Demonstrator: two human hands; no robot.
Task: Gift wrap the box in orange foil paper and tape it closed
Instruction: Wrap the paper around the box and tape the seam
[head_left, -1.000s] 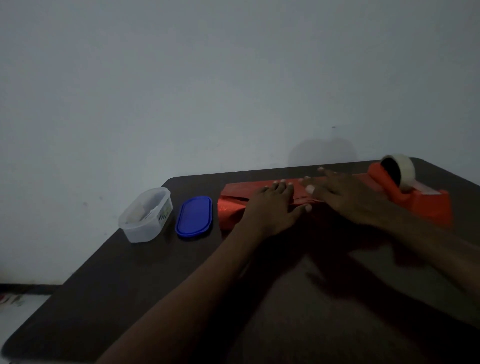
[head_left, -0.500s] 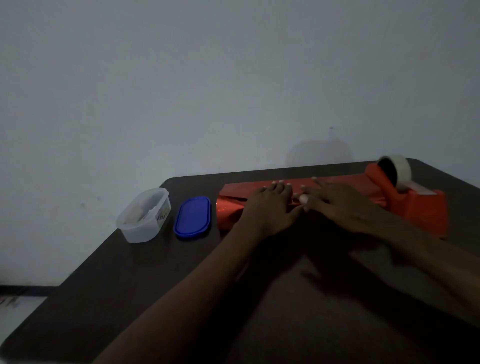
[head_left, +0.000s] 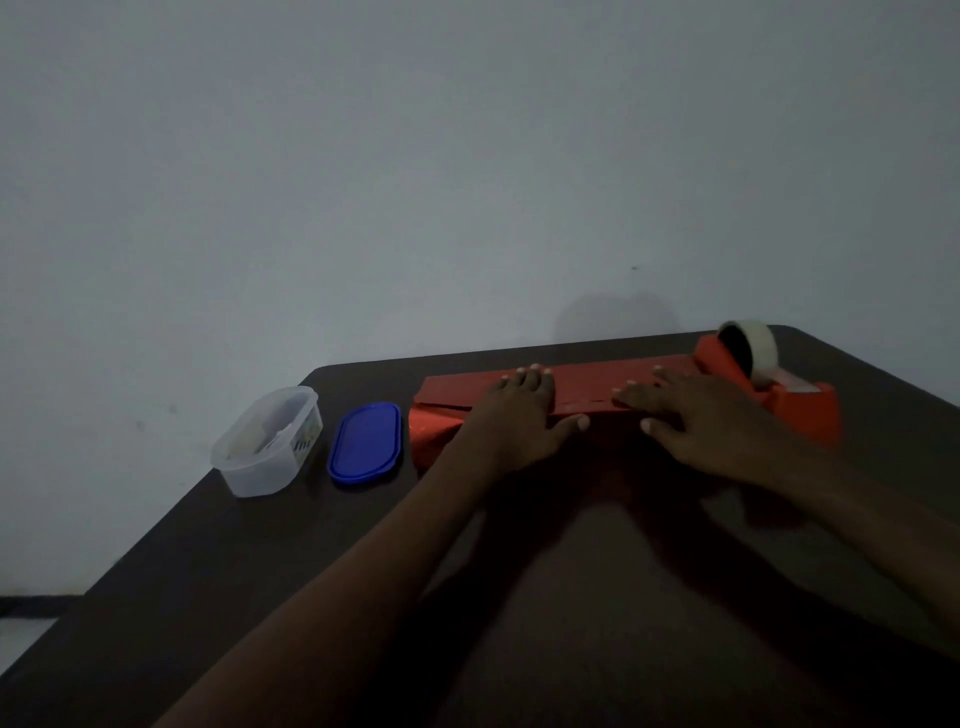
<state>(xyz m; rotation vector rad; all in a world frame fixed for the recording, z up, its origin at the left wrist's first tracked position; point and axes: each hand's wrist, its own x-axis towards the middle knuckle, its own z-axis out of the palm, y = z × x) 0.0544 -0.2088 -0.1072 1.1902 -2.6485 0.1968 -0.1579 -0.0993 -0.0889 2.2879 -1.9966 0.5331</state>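
A long box wrapped in orange foil paper (head_left: 592, 382) lies across the far part of the dark table (head_left: 260, 597). My left hand (head_left: 517, 418) lies flat on its top, left of the middle, fingers straight and pressing the paper down. My right hand (head_left: 701, 418) presses flat on the paper further right, fingers spread, thumb at the near edge. The paper's loose end (head_left: 434, 431) sticks out at the left. An orange tape dispenser (head_left: 769, 387) with a roll of clear tape stands just right of my right hand.
A clear plastic tub (head_left: 267, 441) stands at the table's left edge, with its blue oval lid (head_left: 366, 443) lying beside it. A plain grey wall rises behind the table. The near part of the table lies in deep shadow.
My right hand has slid to the right along the top of the wrapped box, away from my left hand. My left hand stays pressed in place.
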